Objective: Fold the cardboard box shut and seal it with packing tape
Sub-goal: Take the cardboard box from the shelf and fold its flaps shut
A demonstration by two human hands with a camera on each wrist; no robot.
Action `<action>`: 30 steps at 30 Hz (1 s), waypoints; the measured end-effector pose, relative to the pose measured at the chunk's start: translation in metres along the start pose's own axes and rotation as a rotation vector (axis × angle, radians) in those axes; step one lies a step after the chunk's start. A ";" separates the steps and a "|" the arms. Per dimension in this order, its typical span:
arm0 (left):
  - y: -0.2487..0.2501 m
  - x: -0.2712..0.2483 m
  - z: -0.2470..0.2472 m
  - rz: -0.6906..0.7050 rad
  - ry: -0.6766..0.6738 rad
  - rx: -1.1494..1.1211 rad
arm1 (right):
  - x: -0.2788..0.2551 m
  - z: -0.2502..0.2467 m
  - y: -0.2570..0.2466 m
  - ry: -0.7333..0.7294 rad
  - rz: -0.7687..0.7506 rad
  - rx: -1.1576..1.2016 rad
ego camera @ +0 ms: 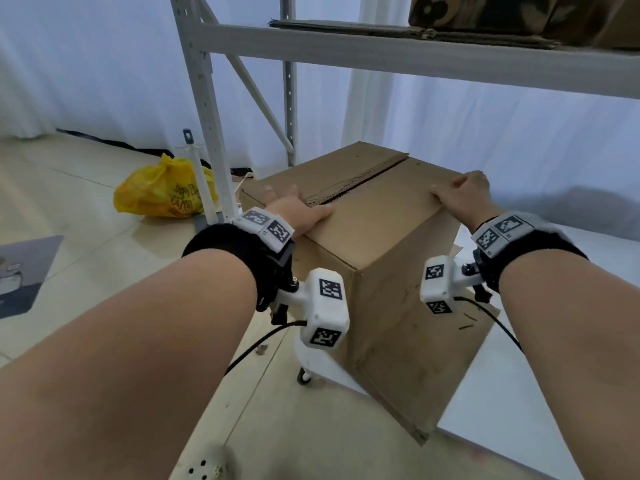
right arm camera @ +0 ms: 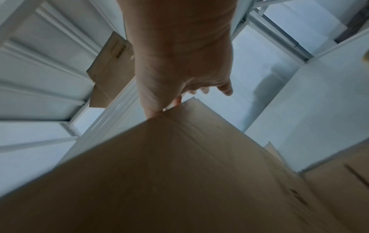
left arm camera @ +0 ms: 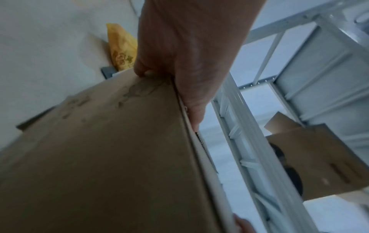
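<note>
Now the flaps are down, waiting for tape.
The box (ego camera: 374, 237) stands on the floor by the shelf (ego camera: 415, 53); left hand (ego camera: 298, 213) presses flat, fingers straight, right hand (ego camera: 464, 195) curls over the far edge. No tape visible; fetching it comes next, probably.

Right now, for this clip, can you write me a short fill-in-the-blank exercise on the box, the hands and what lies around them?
1. Both hands rest on top of the cardboard ____, the left hand near the seam and the right hand at the far edge.
2. The top flaps are folded ____, with no tape visible over the seam.
3. The plastic bag on the floor beside the shelving rack is ____ in colour.

Missing words: box; down; yellow
</note>
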State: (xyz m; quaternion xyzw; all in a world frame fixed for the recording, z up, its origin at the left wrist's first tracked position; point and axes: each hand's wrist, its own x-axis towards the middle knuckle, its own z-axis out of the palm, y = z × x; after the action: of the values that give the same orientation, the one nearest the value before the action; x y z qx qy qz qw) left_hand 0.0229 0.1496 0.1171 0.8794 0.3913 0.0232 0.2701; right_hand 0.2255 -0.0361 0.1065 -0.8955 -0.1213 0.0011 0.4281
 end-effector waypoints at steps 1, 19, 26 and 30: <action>-0.002 0.001 0.000 0.004 -0.005 -0.001 | 0.008 -0.003 -0.001 -0.017 0.021 0.044; -0.063 -0.051 -0.031 -0.047 0.133 -0.395 | -0.099 -0.039 -0.018 -0.196 0.071 0.402; -0.058 -0.104 -0.123 0.168 0.345 -0.265 | -0.160 -0.068 -0.068 -0.144 0.060 0.559; -0.048 -0.135 -0.168 0.268 0.420 -0.150 | -0.190 -0.082 -0.077 -0.132 0.118 0.645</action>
State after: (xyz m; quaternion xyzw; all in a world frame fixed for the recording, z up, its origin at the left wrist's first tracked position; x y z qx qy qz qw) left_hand -0.1453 0.1576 0.2596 0.8768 0.3159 0.2697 0.2421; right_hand 0.0332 -0.0932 0.1983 -0.7173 -0.0899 0.1221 0.6801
